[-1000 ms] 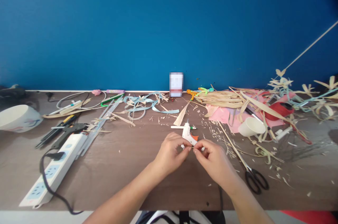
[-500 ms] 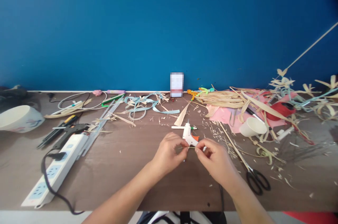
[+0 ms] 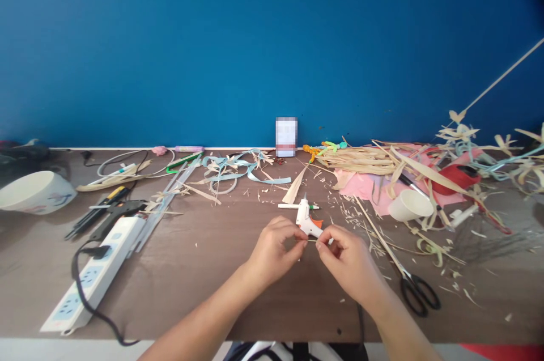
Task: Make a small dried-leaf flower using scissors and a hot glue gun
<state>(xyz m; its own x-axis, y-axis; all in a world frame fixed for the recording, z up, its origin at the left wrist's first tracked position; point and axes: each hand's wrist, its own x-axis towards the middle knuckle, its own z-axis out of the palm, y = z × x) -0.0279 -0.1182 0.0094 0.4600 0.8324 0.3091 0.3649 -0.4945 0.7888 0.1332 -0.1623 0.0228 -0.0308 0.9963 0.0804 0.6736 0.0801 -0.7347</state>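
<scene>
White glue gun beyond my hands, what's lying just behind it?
A white-and-green pen lies crosswise just behind the white glue gun, with a pale flared strip beyond it. The gun covers the pen's middle, so that part can't be seen.

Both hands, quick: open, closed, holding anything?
Left hand: closed, thumb and forefinger pinching a thin pale strip.
Right hand: closed, pinching the same strip opposite.
</scene>
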